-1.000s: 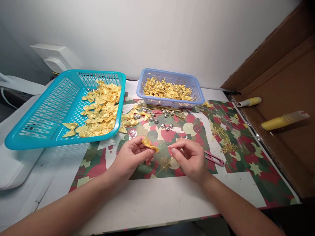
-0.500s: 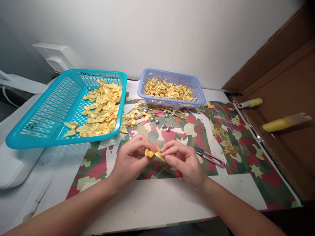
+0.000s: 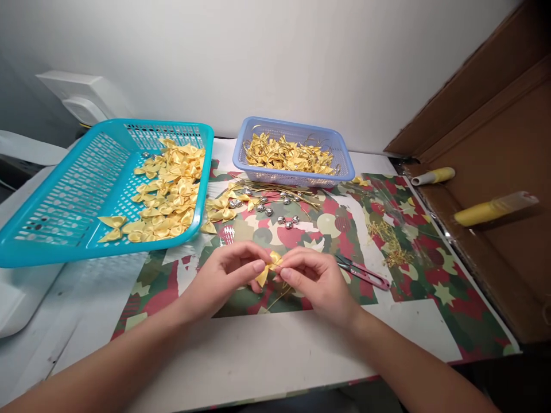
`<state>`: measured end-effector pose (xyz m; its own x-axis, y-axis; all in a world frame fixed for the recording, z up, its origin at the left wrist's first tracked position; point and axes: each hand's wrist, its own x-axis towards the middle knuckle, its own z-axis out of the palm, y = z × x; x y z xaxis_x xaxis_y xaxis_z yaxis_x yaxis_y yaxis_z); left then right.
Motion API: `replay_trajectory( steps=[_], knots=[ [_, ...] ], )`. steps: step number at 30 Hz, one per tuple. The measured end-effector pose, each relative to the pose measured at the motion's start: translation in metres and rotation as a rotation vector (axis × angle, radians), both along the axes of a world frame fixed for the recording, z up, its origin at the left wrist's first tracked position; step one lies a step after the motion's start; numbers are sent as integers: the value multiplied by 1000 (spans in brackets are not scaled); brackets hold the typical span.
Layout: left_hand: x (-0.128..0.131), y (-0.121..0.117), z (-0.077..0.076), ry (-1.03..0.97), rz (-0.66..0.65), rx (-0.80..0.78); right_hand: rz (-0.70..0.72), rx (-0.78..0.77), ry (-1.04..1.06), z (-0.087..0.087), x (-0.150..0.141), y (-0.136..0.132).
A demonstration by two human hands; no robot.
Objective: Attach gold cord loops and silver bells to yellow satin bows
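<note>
Between my hands is a small yellow ribbon bow (image 3: pixel 274 261), tilted, with one tail pointing down to the left. My left hand (image 3: pixel 230 275) pinches its left side between thumb and fingers. At the bow's right side, the thumb and fingertips of my right hand (image 3: pixel 316 278) close on a thin gold cord (image 3: pixel 279 293), part of which loops below the bow over the patterned paper. Just right of my right hand lie small pink-handled thread snips (image 3: pixel 365 273). Several silver jingle bells (image 3: pixel 288 223) rest on the paper beyond my hands.
A teal basket (image 3: pixel 207 178) with yellow bows stands at the left. A blue-violet basket (image 3: pixel 295 175) at the back holds bows with gold cords. Loose bows (image 3: pixel 219 209), straight gold cords (image 3: pixel 279 188) and cord scraps (image 3: pixel 396 252) lie about. A cardboard box wall (image 3: pixel 486 143) stands right.
The bow has turned between my hands, from lying level to tilted with a tail downward. My left thumb has shifted up onto it. The whole view has moved slightly to the right.
</note>
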<state>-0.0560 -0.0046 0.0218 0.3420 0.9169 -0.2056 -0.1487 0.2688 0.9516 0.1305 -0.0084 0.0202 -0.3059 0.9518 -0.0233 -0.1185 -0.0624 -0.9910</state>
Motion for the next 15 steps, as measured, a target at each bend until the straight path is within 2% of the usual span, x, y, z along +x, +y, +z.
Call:
replay_trajectory(
  steps=[2,6,12,15],
  knots=[
    [-1,4,0,-23,-11,-84,7,83,-61,1,2,2],
    [-2,7,-3,-42,-32,-101,31,144,-79,1,5,4],
    [0,3,-6,-50,8,-45,54,13,61,-1,5,7],
    [1,1,-2,-7,-23,34,57,-44,113,-2,4,7]
  ],
)
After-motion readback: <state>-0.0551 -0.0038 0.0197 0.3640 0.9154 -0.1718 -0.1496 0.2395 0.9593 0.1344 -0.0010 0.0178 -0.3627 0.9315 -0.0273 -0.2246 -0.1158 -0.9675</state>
